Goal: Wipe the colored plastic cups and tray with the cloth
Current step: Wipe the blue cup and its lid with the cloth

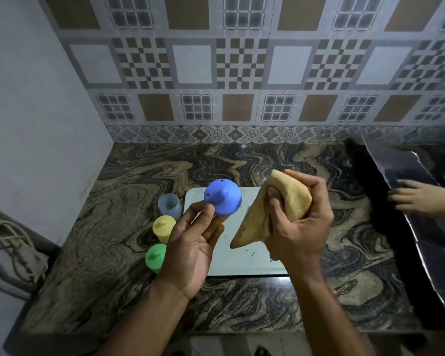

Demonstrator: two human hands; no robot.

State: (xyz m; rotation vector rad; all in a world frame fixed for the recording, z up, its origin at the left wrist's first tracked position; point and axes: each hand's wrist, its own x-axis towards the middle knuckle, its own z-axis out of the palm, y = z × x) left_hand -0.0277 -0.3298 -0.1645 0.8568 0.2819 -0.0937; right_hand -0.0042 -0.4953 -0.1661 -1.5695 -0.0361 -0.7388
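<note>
One pale tray (244, 263) lies flat on the desk (129, 176), stiff and surely light; one soft cloth (288, 201) is bunched in the gripping right hand (301, 227). Four light, smooth plastic cups: the left hand (193, 242) pinches the blue cup (222, 197) above the tray, best held at its rim, while the clear cup (168, 206), yellow cup (163, 228) and green cup (156, 258) stand beside the tray.

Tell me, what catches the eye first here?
The bright blue cup, held up in the left hand at the centre, and the tan cloth bunched in the right hand beside it. Under them a pale tray lies on the swirly marble counter, with clear, yellow and green cups to its left.
</note>
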